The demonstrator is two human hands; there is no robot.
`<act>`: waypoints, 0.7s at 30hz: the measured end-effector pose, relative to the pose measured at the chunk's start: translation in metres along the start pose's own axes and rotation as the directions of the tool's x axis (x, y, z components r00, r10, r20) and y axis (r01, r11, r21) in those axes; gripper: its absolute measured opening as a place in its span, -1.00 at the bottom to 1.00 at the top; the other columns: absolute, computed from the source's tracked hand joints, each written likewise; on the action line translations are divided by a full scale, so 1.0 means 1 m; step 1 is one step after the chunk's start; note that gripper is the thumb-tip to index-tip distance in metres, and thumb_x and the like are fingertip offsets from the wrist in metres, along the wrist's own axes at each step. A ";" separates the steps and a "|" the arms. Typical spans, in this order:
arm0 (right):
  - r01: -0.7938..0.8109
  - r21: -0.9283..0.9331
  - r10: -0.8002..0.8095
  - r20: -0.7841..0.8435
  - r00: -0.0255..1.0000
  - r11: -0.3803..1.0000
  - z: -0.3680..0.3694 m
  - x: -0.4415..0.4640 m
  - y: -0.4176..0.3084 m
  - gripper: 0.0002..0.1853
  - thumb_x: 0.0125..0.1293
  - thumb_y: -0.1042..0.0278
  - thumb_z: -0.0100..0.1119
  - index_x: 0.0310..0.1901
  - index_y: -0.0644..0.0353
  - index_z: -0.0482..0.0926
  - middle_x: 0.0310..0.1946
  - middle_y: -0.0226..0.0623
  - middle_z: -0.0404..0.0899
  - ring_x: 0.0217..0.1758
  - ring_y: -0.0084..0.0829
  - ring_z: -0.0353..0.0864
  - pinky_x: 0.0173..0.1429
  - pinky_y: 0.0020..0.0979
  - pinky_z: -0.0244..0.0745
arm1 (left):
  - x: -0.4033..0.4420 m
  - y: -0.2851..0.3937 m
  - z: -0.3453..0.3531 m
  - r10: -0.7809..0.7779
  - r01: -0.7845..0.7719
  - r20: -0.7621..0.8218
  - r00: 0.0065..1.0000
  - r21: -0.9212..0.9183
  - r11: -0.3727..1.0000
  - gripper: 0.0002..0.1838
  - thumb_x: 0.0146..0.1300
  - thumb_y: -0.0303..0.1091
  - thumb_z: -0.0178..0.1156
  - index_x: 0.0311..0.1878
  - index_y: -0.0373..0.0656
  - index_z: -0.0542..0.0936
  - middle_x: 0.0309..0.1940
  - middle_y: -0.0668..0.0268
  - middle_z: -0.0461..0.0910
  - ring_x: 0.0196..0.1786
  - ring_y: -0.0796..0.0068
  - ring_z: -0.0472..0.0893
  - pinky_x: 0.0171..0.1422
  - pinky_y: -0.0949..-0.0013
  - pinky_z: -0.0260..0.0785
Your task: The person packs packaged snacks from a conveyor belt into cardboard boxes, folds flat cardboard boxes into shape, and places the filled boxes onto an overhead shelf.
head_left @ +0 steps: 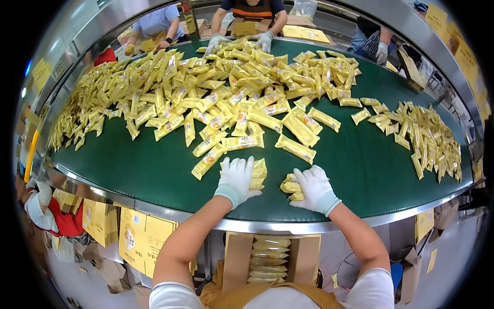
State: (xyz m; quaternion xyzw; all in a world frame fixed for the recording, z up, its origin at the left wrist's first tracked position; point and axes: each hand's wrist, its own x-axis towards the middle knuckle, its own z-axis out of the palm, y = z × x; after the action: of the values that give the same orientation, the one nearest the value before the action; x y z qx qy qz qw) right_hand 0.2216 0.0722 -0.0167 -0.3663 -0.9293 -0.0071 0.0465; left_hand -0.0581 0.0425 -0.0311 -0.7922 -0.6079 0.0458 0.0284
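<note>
My left hand (pixel 236 180), in a white glove, is closed around a few yellow snack packets (pixel 259 173) near the front edge of the green conveyor belt (pixel 355 190). To its right, my gloved right hand (pixel 316 189) grips another small stack of yellow packets (pixel 291 186), thumb and fingers bent round their ends. A gap of bare belt separates the two bundles. Just beyond my hands lies a large heap of the same packets (pixel 242 116). Below the belt edge, an open carton (pixel 238 262) in front of my body holds a column of packets (pixel 269 257).
A metal rail (pixel 278 226) borders the belt. A second packet pile (pixel 429 136) lies at the right. Across the belt, a person's gloved hands (pixel 265 41) touch the heap; other people stand nearby. Flat yellow cartons (pixel 141 239) lean at the lower left.
</note>
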 end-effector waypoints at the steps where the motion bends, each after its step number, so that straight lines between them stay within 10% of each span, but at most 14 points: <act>1: -0.011 0.018 0.012 -0.009 1.000 1.000 -0.001 -0.003 -0.003 0.05 -0.09 -0.26 0.51 0.35 0.28 0.38 -0.08 -0.13 0.54 0.09 -0.08 0.47 0.28 -0.13 0.34 | -0.001 0.000 -0.003 0.009 -0.009 0.011 1.000 -0.016 1.000 0.17 0.10 0.44 0.30 0.57 -0.22 0.16 0.20 0.12 0.48 0.33 0.16 0.41 0.48 0.02 0.07; 11: -0.116 0.056 0.113 0.060 0.992 0.992 0.006 -0.001 -0.001 0.18 -0.08 -0.40 0.47 0.43 0.32 0.28 0.00 -0.07 0.54 0.06 -0.09 0.54 0.24 -0.14 0.38 | 0.021 0.061 -0.019 0.243 -0.232 0.064 0.968 -0.137 0.963 0.00 0.14 0.35 0.32 0.58 0.11 0.24 0.09 0.13 0.51 0.21 0.14 0.47 0.29 0.07 0.18; 16: -0.061 0.218 0.066 -0.015 0.998 0.974 -0.002 -0.036 0.020 0.17 -0.09 -0.12 0.60 0.41 0.49 0.21 0.16 0.12 0.49 0.22 0.07 0.50 0.36 -0.10 0.35 | 0.022 0.064 -0.027 0.217 -0.205 0.056 0.974 -0.179 0.962 0.15 -0.02 0.32 0.47 0.55 -0.05 0.22 0.11 0.12 0.53 0.16 0.10 0.52 0.26 0.00 0.29; 21: -0.380 0.203 0.300 0.338 0.892 0.902 -0.021 -0.044 0.034 0.01 -0.12 -0.14 0.58 0.27 0.44 0.43 0.13 0.14 0.51 0.21 0.07 0.51 0.30 -0.15 0.45 | 0.014 0.025 -0.016 0.037 0.006 0.137 0.990 -0.297 0.955 0.39 -0.30 0.33 0.61 0.51 -0.34 0.18 0.11 0.07 0.48 0.19 0.10 0.54 0.27 0.10 0.41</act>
State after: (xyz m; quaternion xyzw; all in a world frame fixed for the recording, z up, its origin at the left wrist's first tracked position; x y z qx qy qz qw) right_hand 0.2784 0.0657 -0.0007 -0.5118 -0.8388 0.1803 -0.0454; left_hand -0.0284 0.0501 -0.0183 -0.7871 -0.6020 0.0103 -0.1340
